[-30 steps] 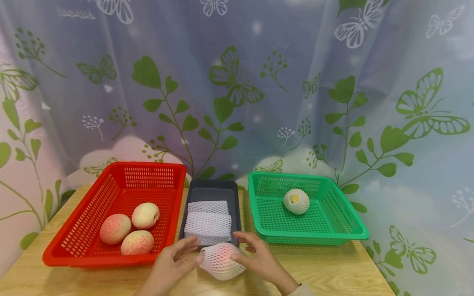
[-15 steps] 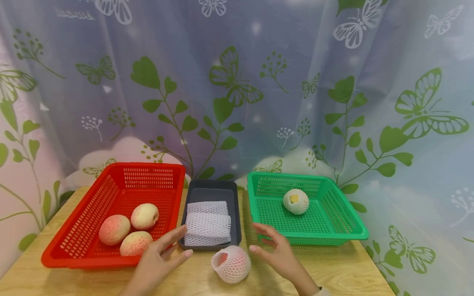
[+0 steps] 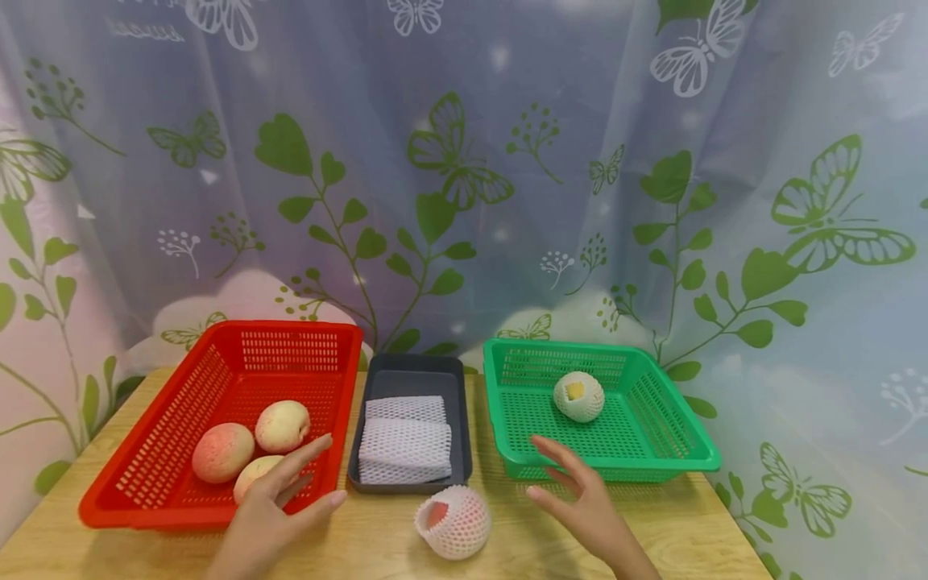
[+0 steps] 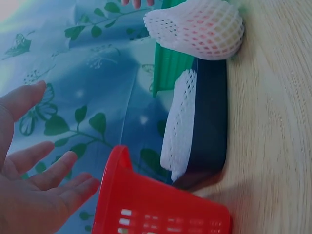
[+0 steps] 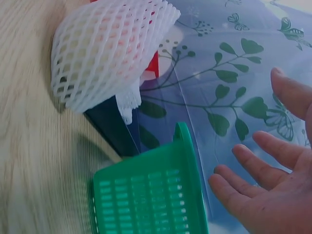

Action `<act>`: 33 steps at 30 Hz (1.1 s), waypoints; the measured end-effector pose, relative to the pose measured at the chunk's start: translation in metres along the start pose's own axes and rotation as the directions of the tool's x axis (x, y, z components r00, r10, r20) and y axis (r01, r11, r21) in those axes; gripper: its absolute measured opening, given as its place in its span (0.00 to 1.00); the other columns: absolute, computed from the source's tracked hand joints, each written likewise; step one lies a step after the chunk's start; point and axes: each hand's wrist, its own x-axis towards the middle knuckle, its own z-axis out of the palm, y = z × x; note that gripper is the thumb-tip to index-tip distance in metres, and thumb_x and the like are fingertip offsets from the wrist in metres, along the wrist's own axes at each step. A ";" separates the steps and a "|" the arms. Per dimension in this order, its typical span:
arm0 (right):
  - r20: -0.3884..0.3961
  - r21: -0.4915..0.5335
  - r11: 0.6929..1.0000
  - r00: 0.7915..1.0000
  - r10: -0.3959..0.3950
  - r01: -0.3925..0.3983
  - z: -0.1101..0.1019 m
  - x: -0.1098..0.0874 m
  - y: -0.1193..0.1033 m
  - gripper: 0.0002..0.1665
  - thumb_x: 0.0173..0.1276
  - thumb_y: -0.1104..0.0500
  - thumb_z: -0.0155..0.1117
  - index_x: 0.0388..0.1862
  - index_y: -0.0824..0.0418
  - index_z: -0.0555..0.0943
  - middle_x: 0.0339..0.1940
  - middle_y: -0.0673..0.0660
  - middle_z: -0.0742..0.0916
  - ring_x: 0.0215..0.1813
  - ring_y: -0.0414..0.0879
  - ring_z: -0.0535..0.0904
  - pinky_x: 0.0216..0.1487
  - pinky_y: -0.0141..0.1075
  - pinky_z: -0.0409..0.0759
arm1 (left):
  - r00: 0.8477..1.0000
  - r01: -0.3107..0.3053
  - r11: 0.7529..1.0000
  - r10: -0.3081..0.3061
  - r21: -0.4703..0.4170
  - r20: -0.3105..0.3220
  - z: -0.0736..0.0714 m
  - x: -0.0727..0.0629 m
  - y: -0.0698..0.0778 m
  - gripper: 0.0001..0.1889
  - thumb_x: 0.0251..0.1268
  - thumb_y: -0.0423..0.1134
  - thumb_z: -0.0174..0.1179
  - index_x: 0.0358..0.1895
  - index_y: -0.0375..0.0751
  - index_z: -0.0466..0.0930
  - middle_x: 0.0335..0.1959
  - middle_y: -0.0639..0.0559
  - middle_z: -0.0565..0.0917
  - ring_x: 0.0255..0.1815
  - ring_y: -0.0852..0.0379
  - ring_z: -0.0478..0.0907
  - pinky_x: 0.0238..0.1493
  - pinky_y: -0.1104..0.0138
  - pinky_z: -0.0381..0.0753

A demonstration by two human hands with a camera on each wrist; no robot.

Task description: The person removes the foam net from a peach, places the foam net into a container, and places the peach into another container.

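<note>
A peach in a white foam net sleeve (image 3: 458,524) rests on the wooden table, in front of the dark tray, with pink skin showing at the sleeve's opening. My left hand (image 3: 271,507) is held with fingers spread over the front right edge of the red basket (image 3: 181,515), overlapping one bare peach in the head view. On the other side, my right hand (image 3: 590,507) hovers with relaxed fingers by the front of the green basket (image 3: 616,467). Neither hand touches the sleeved peach. Both wrist views show fingers apart and nothing held.
Bare peaches (image 3: 223,453) lie in the red basket. Flat white foam net sleeves (image 3: 406,447) are stacked in the dark tray (image 3: 416,366) between the baskets. Another sleeved fruit (image 3: 578,396) sits in the green basket. A patterned curtain (image 3: 464,242) hangs behind the table (image 3: 377,556).
Both hands have let go of the sleeved peach and moved apart, left hand leftward, right hand rightward. The peach has turned, its sleeve opening now facing left, and stays on the table.
</note>
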 end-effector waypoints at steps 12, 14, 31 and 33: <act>-0.020 -0.048 0.998 0.999 0.029 -0.030 -0.011 -0.014 0.005 0.35 0.64 0.58 0.67 0.69 0.53 0.67 0.69 0.55 0.71 0.67 0.29 0.63 0.64 0.41 0.73 | 0.996 -0.078 0.996 0.076 -0.040 -0.051 -0.010 -0.006 -0.009 0.34 0.53 0.43 0.72 0.66 0.50 0.71 0.66 0.47 0.71 0.57 0.83 0.65 0.53 0.83 0.71; -0.027 -0.050 0.998 0.999 0.028 -0.030 -0.011 -0.014 0.005 0.35 0.64 0.58 0.67 0.69 0.55 0.67 0.69 0.55 0.71 0.67 0.28 0.63 0.64 0.40 0.73 | 0.997 -0.063 0.998 0.062 -0.029 -0.052 -0.011 -0.006 -0.008 0.34 0.53 0.44 0.72 0.66 0.50 0.71 0.66 0.47 0.72 0.57 0.83 0.65 0.53 0.82 0.71; -0.019 -0.040 0.998 0.999 0.041 -0.042 -0.011 -0.015 0.005 0.35 0.64 0.58 0.68 0.69 0.55 0.67 0.69 0.55 0.71 0.67 0.30 0.64 0.63 0.31 0.72 | 0.997 -0.075 0.996 0.074 -0.040 -0.036 -0.012 -0.005 -0.004 0.35 0.53 0.43 0.71 0.67 0.50 0.70 0.66 0.50 0.72 0.57 0.84 0.64 0.55 0.80 0.71; -0.017 -0.037 0.999 0.999 0.032 -0.033 -0.009 -0.015 0.005 0.35 0.64 0.58 0.68 0.69 0.57 0.67 0.69 0.54 0.71 0.67 0.31 0.64 0.62 0.28 0.71 | 0.992 -0.124 0.991 0.123 -0.041 -0.030 -0.010 -0.004 -0.005 0.34 0.54 0.42 0.71 0.66 0.49 0.70 0.66 0.51 0.72 0.59 0.83 0.64 0.54 0.84 0.69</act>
